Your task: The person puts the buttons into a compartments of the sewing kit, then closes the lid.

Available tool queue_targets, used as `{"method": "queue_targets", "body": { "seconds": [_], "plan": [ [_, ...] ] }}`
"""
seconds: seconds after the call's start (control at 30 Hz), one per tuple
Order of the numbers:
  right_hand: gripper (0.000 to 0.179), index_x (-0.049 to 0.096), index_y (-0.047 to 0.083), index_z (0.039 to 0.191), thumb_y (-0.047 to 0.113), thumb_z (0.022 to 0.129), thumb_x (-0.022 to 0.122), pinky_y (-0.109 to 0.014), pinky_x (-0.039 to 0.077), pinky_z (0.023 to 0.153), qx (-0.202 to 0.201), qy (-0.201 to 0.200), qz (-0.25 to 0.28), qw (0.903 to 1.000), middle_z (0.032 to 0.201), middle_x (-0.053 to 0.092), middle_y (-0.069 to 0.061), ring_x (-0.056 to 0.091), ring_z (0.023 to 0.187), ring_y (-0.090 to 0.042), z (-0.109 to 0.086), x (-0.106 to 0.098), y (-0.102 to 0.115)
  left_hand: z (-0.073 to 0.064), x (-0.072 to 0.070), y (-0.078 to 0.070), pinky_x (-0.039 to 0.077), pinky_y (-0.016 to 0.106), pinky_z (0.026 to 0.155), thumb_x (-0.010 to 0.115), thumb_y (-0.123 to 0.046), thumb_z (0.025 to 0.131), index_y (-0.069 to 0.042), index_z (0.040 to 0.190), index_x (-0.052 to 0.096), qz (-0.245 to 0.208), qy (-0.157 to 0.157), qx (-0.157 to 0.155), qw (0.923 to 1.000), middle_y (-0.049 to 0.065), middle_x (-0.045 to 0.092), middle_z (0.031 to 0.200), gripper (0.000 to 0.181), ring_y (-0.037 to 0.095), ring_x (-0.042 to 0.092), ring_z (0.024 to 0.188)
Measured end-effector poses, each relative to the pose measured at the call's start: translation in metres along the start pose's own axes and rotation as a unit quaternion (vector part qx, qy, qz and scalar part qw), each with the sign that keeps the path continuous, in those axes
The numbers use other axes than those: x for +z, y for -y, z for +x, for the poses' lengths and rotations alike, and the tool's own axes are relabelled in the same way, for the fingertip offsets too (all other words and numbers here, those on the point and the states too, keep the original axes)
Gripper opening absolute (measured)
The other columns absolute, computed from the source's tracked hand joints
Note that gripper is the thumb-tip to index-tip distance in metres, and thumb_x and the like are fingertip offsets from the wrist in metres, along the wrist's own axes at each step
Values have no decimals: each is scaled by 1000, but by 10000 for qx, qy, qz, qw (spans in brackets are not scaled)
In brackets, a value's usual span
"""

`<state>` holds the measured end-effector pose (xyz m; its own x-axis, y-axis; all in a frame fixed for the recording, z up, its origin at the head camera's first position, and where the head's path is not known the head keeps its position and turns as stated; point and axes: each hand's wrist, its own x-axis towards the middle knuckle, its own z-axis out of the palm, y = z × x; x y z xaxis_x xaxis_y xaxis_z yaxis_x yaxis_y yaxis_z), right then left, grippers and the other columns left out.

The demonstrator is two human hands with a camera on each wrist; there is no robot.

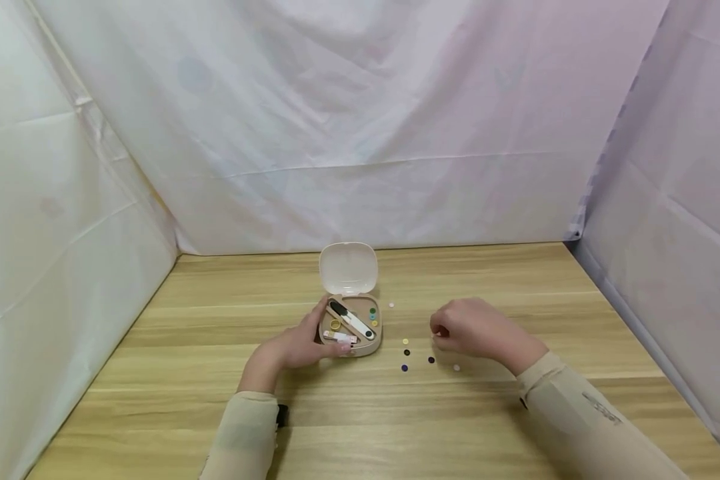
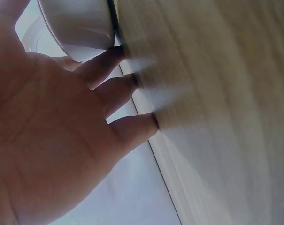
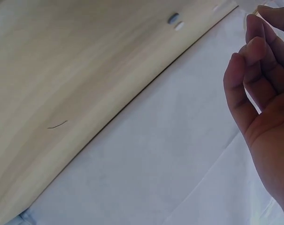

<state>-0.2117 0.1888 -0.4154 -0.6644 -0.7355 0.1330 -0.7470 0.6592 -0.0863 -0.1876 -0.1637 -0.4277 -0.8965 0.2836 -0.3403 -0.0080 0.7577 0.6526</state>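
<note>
My left hand (image 1: 300, 343) holds an open sewing box (image 1: 369, 348) from its left side, thumb at the front rim. In the left wrist view the hand's (image 2: 52, 122) other fingertips reach down to the table beside the box wall (image 2: 80, 28). Inside lie thread snips (image 1: 351, 319), a gold ring-shaped piece (image 1: 335, 325), a white-and-pink strip (image 1: 340, 337) and several small buttons (image 1: 373, 317). To the right, my right hand (image 1: 471, 330) pinches a small pale button (image 1: 434, 335) at its fingertips, mostly hidden. The right wrist view has its fingers (image 3: 234, 70) curled toward the thumb.
Loose buttons lie between box and right hand: a yellow one (image 1: 405, 341), a black one (image 1: 407, 352), a blue one (image 1: 405, 368), a dark one (image 1: 431, 360) and a white one (image 1: 457, 368). Another white button (image 1: 392, 305) lies beside the box. White curtains (image 1: 360, 133) surround the wooden table (image 1: 216, 287).
</note>
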Motion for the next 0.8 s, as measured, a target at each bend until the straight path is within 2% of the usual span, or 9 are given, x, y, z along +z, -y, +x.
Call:
{"method": "queue_targets", "body": {
  "seconds": [0.17,0.4,0.5,0.8],
  "plan": [
    [15,70,20,75,13,87,77,-21,44,56,68,41,-103,9999,69,64,12,45,60,0,19,-9,10,1,0,1,34,67,125,79,-61,90,-31,173,-4,-44,-41,7,10000,19,18,178,121,49,37,156],
    [19,67,21,74,13,90,73,-21,38,55,-26,141,54,9999,69,59,11,43,60,-4,56,-21,28,-1,1,2,31,68,126,80,-61,89,-27,173,-4,-149,33,36,9999,22,16,178,124,49,32,158],
    [17,70,19,77,13,92,72,-21,40,57,-161,144,111,9997,70,61,10,45,61,-4,71,-24,33,-2,1,2,31,68,126,80,-62,88,-26,173,-4,-219,44,64,9997,23,18,177,125,49,33,158],
    [13,75,20,81,17,94,75,-23,43,59,-266,450,312,9981,73,65,11,49,64,-5,103,-14,34,-1,2,5,32,67,126,80,-59,90,-25,173,-3,-245,78,-29,9997,21,16,178,123,48,34,158]
  ]
}}
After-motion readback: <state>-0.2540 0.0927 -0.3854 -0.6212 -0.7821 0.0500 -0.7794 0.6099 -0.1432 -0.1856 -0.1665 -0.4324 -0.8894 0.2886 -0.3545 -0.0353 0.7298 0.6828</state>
